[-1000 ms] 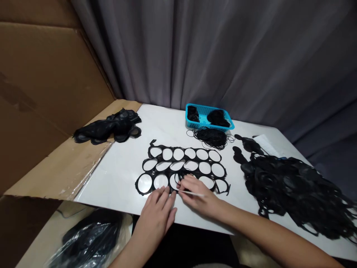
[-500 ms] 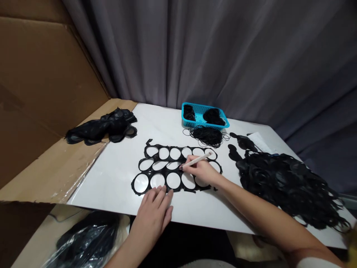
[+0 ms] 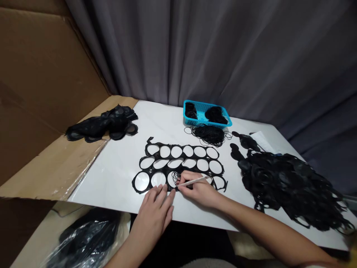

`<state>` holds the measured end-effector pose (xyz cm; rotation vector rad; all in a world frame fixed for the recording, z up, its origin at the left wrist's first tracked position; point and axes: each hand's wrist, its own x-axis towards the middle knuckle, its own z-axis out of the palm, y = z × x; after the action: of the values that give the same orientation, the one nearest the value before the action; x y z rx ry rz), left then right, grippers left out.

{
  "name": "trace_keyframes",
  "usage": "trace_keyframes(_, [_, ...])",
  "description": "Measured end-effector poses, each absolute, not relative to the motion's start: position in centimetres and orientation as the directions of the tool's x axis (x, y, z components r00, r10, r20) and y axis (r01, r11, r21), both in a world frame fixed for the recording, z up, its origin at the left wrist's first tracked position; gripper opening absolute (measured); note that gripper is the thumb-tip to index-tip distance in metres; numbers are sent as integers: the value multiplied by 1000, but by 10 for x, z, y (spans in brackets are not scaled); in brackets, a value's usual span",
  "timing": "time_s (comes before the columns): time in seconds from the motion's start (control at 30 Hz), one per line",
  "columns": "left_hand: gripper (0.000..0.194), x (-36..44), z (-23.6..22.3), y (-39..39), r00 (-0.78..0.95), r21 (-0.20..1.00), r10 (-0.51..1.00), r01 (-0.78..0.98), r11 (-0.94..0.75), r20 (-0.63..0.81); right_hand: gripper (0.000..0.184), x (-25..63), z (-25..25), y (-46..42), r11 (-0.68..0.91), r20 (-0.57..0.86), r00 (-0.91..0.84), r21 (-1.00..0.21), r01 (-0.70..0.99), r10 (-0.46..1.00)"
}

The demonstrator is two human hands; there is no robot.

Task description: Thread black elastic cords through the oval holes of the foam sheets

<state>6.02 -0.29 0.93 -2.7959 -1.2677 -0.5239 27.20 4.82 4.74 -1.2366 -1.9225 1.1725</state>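
A black rubber sheet [image 3: 178, 164] with three rows of round holes lies flat on the white table [image 3: 119, 171]. My left hand [image 3: 156, 210] rests flat at the sheet's near edge, fingers stretched out and pressing on it. My right hand [image 3: 196, 188] is closed in a pinch on a thin white stick [image 3: 195, 181], whose tip points left at the sheet's bottom row, where a few thin black rings [image 3: 177, 176] lie loose.
A blue basket [image 3: 206, 114] with black rings stands at the back, a pile of thin rings [image 3: 209, 134] in front of it. A big heap of black rubber scrap [image 3: 290, 186] fills the right side. More scrap [image 3: 103, 124] lies on the cardboard [image 3: 55, 163] at left. A black plastic bag [image 3: 89, 238] sits below.
My right hand drew back from the sheet's middle row to its bottom row, swinging the stick's tip leftward and down. The left hand stayed pressed at the near edge.
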Motion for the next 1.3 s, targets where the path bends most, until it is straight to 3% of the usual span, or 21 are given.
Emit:
trace_keyframes(0.67, [40,61,10,-3,602,127,732,738,-663,318,15,273,45,41,335,55,-486,-791,512,872])
trace_keyframes(0.97, [37,60,9,-2,590,153,738,738,-658,327,16,266,40,30,610,166,-641,-549,571,749])
trace_keyframes(1.13, [39,61,10,-2,596,145,736,737,-660,321,15,286,50,89,568,279,-499,-499,655,821])
trace_keyframes(1.3, [39,60,9,-2,594,151,728,730,-667,342,19,324,65,152,398,437,-170,-505,766,883])
